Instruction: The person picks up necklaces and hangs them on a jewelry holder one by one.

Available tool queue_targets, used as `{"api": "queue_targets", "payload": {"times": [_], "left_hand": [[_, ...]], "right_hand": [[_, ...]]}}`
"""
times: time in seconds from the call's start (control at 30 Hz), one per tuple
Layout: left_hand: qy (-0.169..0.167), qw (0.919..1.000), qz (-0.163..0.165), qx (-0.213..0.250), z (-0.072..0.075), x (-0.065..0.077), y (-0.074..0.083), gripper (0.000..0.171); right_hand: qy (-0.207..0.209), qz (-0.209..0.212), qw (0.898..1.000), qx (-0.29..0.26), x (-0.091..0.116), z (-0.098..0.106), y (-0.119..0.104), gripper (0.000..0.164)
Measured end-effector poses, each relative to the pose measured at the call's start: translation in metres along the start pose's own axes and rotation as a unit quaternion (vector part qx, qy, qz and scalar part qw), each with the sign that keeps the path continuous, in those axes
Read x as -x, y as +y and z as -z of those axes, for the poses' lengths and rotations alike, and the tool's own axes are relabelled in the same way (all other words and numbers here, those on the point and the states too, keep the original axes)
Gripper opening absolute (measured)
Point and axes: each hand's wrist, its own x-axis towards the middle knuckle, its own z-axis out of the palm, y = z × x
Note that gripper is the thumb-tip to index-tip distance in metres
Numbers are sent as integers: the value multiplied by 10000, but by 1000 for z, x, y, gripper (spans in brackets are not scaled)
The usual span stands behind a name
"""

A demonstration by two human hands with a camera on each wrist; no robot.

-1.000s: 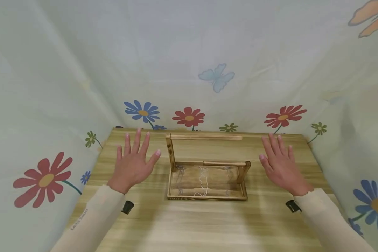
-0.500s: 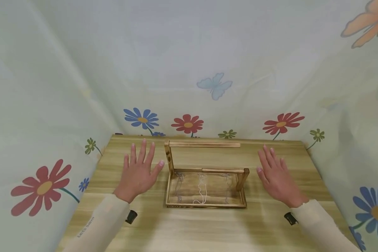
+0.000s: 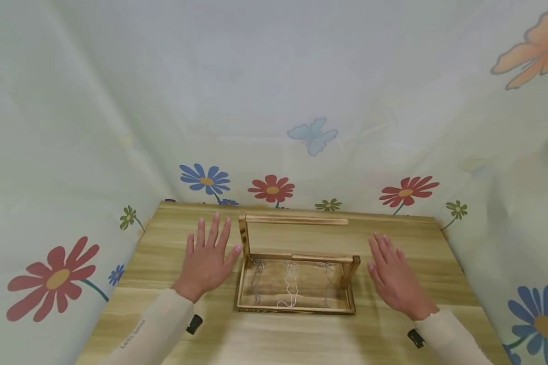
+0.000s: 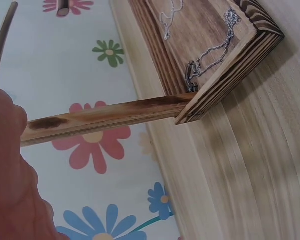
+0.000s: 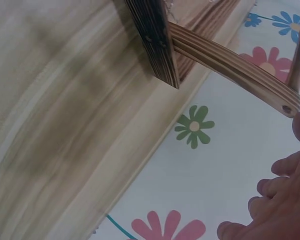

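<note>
A wooden jewelry stand (image 3: 297, 310) rests on the table, a shallow tray with two posts. Its left post (image 3: 244, 238) bears a high bar (image 3: 301, 219) reaching right; the shorter right post (image 3: 350, 274) bears a lower bar (image 3: 319, 258) reaching left. Inside the tray lie a pale chain necklace (image 3: 292, 289) near the middle and a silver chain (image 4: 215, 52) near the left end. My left hand (image 3: 206, 268), fingers spread and palm down, hovers left of the stand. On the other side, my right hand (image 3: 396, 281) has straight fingers, its thumb toward the right post. Both hands hold nothing.
The wood-grain table (image 3: 297, 339) extends around the stand. Behind and at both sides hangs a pale curtain (image 3: 255, 91) printed with flowers and butterflies. Small black wrist devices (image 3: 194, 324) sit under both cuffs.
Both hands have moved inward, closer to the stand's two ends. My right hand's fingers have drawn together somewhat. The head view has tilted up, so the scene sits lower; the stand stays put.
</note>
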Motion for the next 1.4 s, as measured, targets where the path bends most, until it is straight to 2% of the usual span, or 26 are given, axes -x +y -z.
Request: {"api": "queue_targets", "payload": {"times": [0.13,0.3,0.6,0.7,0.87,0.93,1.07,1.2,1.4], "left_hand": [[-53,9999,-16,108,-8,2,-2,75],[-23,9997,-111,216,-26,6,-7,73],[0,9992,-217,337,-57,11,-8,75],[-188,9983,-305,457,-70,10,-8,75],[-153,9973,-294,651,-82,10,-11,72],[-118,9968,-286,742,-86,10,-12,72],[-269,9947,-374,924,-96,7,-14,73],[-296,9960,-337,774,-109,4,-19,74],[-308,9957,-319,808,-119,-3,-27,73]], "right_hand": [[133,56,9999,-93,3,-12,0,62],[302,192,9993,-124,8,-27,0,61],[62,10,10000,34,15,-47,1,62],[172,5,9997,170,18,-52,0,62],[179,-13,9994,282,17,-66,-3,59],[104,-55,9997,214,17,-72,-5,59],[159,-135,9997,154,21,-78,-9,60],[145,-115,9997,140,23,-83,-11,61],[92,-253,9995,-162,22,-89,-14,62]]}}
